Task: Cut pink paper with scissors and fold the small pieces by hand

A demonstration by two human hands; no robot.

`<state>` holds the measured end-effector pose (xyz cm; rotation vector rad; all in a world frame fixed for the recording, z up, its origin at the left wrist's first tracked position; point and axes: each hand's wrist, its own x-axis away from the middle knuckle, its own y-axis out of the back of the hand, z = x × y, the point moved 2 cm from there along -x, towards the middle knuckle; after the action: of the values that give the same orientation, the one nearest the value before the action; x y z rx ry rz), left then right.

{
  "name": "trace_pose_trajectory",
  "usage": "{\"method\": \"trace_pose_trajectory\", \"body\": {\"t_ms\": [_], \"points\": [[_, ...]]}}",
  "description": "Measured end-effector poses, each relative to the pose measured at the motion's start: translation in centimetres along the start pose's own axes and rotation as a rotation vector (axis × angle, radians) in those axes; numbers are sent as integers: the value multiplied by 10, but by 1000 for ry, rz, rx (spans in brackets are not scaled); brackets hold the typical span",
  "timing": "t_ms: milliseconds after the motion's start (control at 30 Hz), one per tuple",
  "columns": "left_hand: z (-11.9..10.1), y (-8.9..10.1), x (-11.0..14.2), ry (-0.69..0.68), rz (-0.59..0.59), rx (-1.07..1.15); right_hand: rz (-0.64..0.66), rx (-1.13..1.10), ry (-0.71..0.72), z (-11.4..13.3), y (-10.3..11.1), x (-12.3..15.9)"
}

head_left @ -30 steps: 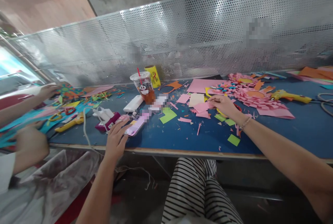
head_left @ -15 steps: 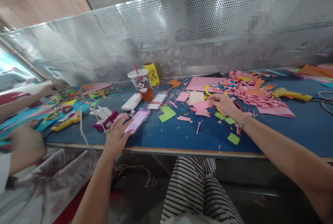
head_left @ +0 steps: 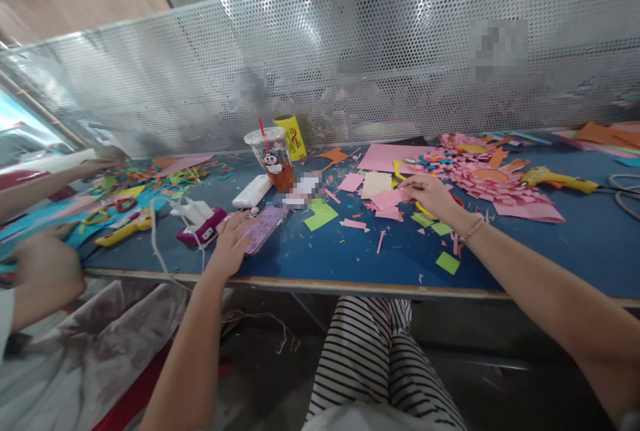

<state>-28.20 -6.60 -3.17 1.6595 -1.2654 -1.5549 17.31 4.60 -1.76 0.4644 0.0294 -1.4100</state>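
Note:
My left hand [head_left: 233, 243] lies with its fingers stretched out at the near edge of a smartphone [head_left: 265, 229], whose screen is lit purple. Beyond the phone stand a white power bank [head_left: 252, 191] and a plastic cup of brown drink [head_left: 280, 176] with a red straw. My right hand [head_left: 429, 196] pinches a small pink paper piece [head_left: 390, 199] by its right end, over other pink pieces and beside a cream paper square [head_left: 376, 185]. Pink fringed paper flowers [head_left: 483, 185] lie just past this hand.
A co-worker's hand [head_left: 47, 271] is blurred at the left, near a yellow glue gun [head_left: 125, 229] and scissors [head_left: 95, 217]. A purple power strip [head_left: 203, 231] trails a white cable. Another yellow glue gun [head_left: 560, 179] lies right. Perforated metal sheeting [head_left: 320, 77] backs the blue table [head_left: 320, 264].
The phone's screen shows a different purple picture, and my left fingers have shifted slightly along it. My right hand stays almost in place with the pink paper. The view has tilted slightly.

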Motion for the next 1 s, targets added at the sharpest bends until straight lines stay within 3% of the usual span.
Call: {"method": "trace_pose_trajectory", "body": {"t_ms": [367, 700, 1000], "points": [[7, -5, 1, 39, 47, 22, 26, 13, -11, -8, 0, -3], [13, -10, 3, 87, -33, 38, 61, 33, -50, -13, -1, -4], [0, -5, 1, 66, 25, -25, 54, 74, -38, -9, 0, -2]]}}
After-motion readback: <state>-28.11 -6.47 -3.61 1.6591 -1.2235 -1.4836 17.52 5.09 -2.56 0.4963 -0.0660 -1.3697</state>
